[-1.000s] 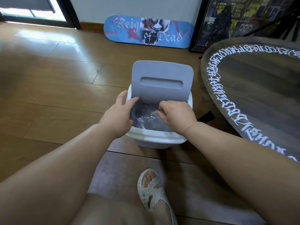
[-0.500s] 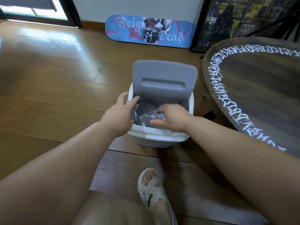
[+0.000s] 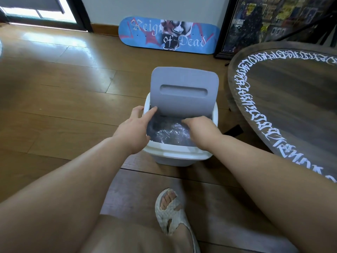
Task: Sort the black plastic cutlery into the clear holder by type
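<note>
Wooden floor [image 3: 54,92] (glossy) — white bin [image 3: 178,156] beside round table [image 3: 291,99].

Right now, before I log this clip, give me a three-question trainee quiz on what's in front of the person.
1. True or false: the bin lid is up.
2. Which hand reaches into the bag: A left, B right?
3. Fill in: black cutlery is ___ in this view.

Key: 1 true. 2 B; the left hand rests on the rim. 3 absent.
</note>
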Tool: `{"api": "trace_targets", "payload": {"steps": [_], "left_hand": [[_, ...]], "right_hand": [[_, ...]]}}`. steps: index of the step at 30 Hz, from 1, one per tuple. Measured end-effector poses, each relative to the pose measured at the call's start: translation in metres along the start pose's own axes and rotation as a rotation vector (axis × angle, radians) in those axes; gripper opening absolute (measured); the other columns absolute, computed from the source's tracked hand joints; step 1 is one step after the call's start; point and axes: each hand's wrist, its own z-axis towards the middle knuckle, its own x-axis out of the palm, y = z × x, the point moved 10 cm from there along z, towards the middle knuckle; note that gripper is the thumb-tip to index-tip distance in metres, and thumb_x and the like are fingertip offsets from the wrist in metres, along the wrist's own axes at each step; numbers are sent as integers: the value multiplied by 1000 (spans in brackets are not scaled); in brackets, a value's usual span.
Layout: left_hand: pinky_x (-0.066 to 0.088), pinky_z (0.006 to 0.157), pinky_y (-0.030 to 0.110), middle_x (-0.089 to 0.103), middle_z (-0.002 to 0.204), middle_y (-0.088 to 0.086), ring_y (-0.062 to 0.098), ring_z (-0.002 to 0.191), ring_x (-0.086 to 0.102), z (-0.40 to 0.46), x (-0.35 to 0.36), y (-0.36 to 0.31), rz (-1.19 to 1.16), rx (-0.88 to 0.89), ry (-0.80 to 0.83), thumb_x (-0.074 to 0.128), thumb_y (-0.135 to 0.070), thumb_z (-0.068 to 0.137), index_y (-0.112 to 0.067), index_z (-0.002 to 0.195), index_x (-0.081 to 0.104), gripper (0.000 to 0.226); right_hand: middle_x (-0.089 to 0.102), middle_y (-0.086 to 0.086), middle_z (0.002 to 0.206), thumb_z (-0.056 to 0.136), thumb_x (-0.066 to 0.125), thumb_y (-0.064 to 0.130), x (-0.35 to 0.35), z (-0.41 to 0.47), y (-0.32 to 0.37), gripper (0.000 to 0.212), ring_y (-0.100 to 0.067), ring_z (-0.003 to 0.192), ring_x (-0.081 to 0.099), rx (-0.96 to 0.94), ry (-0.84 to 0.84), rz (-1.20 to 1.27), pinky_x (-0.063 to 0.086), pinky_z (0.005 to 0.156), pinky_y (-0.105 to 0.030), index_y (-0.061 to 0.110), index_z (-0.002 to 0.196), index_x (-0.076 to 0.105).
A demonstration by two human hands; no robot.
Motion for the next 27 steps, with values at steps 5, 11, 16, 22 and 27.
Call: {"api": "trace_targets", "payload": {"steps": [5,11,16,22,27], "left_hand": [[46,75,33,9,154,3,30,101,56,1,-1,-2,-7,17,-11,61,-20,87,-39,150,4,87],[46,82,35,8,154,4,31,110,52,-1,-4,-3,15,36,-18,63,-24,86,-38,150,9,85],[40,101,42,7,152,4,30,129,33,-6,-17,-10,37,29,-60,66,-33,82,-39,149,14,85],[39,102,44,14,151,6,29,129,32,-19,-42,-43,72,101,-136,63,-38,84,-37,148,19,78],[38,103,39,20,149,4,24,128,34,-32,-63,-103,141,278,-149,58,-37,88,-33,149,22,70]], "right_hand": [[59,-2,89,91,59,34,-21,-6,-12,19,-26,84,55,121,-63,66,38,67,-31,17,86,51],[59,1,116,86,41,69,-21,-21,2,61,-21,105,57,54,-18,171,48,84,-35,23,121,59],[52,2,117,92,49,47,-58,-45,-5,39,-20,98,57,59,-189,149,50,78,-34,22,122,56],[54,-1,117,91,53,26,-89,-84,-29,25,-25,101,57,83,-273,160,48,80,-36,17,113,62],[56,-2,115,90,54,22,-118,-132,-63,23,-26,99,58,147,-376,171,47,76,-35,16,109,65]]}}
